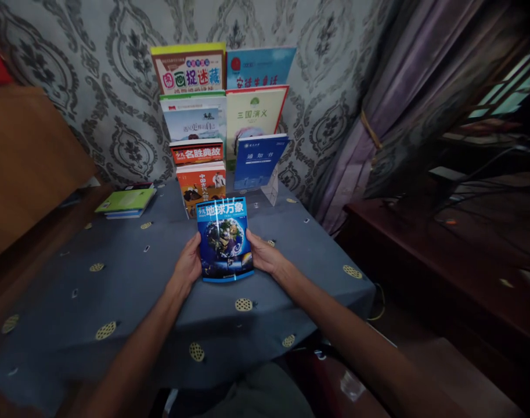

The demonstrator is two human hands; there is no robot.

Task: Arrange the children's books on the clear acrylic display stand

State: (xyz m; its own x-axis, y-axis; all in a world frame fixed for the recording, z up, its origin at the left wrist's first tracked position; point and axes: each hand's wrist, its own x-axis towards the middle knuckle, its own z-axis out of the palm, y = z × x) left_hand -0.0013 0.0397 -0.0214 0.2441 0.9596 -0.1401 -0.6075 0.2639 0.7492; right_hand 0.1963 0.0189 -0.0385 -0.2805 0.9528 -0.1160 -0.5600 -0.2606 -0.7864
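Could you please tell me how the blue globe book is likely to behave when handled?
The blue globe book is probably somewhat flexible, as its lower edge appears slightly bowed. It may feel slippery, given the bright glare streaks across its front.

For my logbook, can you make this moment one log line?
left hand: holds Earth book | right hand: holds Earth book | other books: standing behind it
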